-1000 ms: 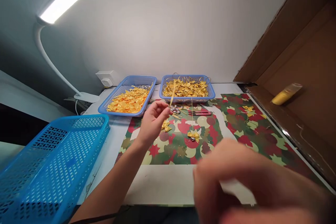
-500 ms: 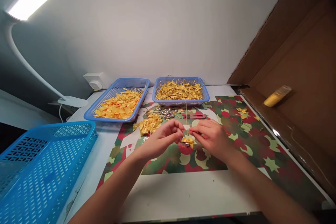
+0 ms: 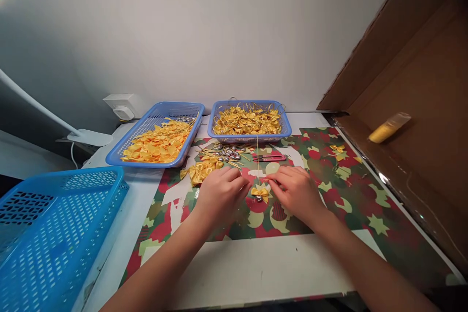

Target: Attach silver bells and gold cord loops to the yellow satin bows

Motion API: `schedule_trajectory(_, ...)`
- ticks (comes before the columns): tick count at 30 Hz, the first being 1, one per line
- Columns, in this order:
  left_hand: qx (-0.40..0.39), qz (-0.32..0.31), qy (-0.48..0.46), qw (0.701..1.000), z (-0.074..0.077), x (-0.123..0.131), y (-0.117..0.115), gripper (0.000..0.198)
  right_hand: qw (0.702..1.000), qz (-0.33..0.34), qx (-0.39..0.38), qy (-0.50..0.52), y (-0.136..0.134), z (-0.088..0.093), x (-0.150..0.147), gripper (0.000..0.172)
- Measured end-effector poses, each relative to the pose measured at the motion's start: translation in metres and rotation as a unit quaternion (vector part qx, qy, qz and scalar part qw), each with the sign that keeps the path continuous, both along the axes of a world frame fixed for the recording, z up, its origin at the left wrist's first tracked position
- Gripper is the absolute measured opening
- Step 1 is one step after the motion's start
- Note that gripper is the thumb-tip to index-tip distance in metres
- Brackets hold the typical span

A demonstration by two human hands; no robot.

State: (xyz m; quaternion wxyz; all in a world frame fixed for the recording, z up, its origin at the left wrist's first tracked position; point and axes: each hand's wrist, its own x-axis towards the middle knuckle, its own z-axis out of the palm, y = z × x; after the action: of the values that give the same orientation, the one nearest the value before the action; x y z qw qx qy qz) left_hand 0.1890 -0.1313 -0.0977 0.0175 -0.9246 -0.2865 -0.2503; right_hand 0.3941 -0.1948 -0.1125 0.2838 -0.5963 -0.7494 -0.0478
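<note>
In the head view, a small yellow ribbon bow (image 3: pixel 256 192) with a silver bell (image 3: pixel 259 199) is between my two hands, near the middle of the patterned sheet. A thin pale thread (image 3: pixel 258 156) runs straight up from the bow. My left hand (image 3: pixel 221 194) is closed to the left of the bow, its back towards me; what its fingertips hold is hidden. To the right of the thread my right hand (image 3: pixel 295 191) pinches thumb and forefinger together. Whatever lies in that pinch is too small to make out. Beyond my left hand lies a pile of yellow bows (image 3: pixel 201 170).
Two blue-violet baskets stand at the back: the left basket (image 3: pixel 109 160) has yellow ribbon pieces, the right basket (image 3: pixel 249 139) yellow bows with cords. Loose bells (image 3: pixel 230 152) and red thread snips (image 3: pixel 270 158) lie before them. A larger blue basket (image 3: pixel 119 175) is left, a cardboard wall (image 3: pixel 413 73) right.
My left hand has rolled over, showing its back, and its fingertips have drawn away left from the bow. The right hand keeps its pinch. The whole view has shifted slightly.
</note>
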Motion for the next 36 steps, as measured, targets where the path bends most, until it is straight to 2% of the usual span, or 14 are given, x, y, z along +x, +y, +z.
schedule_trajectory(3, 0.041, 0.022, 0.008, 0.999, 0.001, 0.0, 0.0, 0.033, 0.999, -0.026, -0.023, 0.012, 0.0, -0.001, 0.005, 0.019)
schedule_trajectory(6, 0.032, 0.029, 0.032, 0.999, 0.0, 0.003, -0.002, 0.027, 0.999, -0.041, -0.02, 0.027, 0.0, -0.002, 0.007, 0.019)
schedule_trajectory(11, -0.064, 0.027, 0.059, 0.996, -0.007, 0.01, -0.008, 0.018, 0.995, -0.052, 0.013, 0.081, 0.0, -0.004, 0.004, 0.02)
schedule_trajectory(15, -0.192, 0.047, -0.056, 0.979, -0.009, 0.015, -0.01, 0.012, 0.975, -0.07, -0.015, 0.209, -0.001, -0.004, -0.002, 0.017)
schedule_trajectory(17, -0.28, 0.048, -0.158, 0.946, -0.009, 0.019, -0.012, 0.012, 0.941, -0.087, -0.074, 0.318, -0.001, -0.003, -0.007, 0.012)
schedule_trajectory(21, -0.467, 0.049, -0.339, 0.815, -0.015, 0.029, -0.02, 0.018, 0.837, -0.094, -0.179, 0.509, -0.002, -0.006, -0.018, 0.018)
schedule_trajectory(22, -0.492, 0.046, -0.366, 0.788, -0.018, 0.031, -0.021, 0.018, 0.815, -0.094, -0.194, 0.538, -0.002, -0.008, -0.021, 0.022)
schedule_trajectory(24, -0.515, 0.044, -0.399, 0.758, -0.024, 0.035, -0.025, 0.018, 0.774, -0.099, -0.216, 0.587, -0.003, -0.012, -0.024, 0.027)
schedule_trajectory(28, -0.502, 0.059, -0.427, 0.75, -0.034, 0.036, -0.029, 0.013, 0.7, -0.11, -0.217, 0.672, -0.004, -0.017, -0.028, 0.034)
schedule_trajectory(33, -0.468, 0.084, -0.467, 0.745, -0.037, 0.036, -0.031, 0.008, 0.607, -0.113, -0.208, 0.759, -0.006, -0.01, -0.036, 0.042)
schedule_trajectory(36, -0.445, 0.096, -0.478, 0.751, -0.035, 0.037, -0.029, 0.009, 0.575, -0.111, -0.2, 0.786, -0.01, -0.004, -0.044, 0.042)
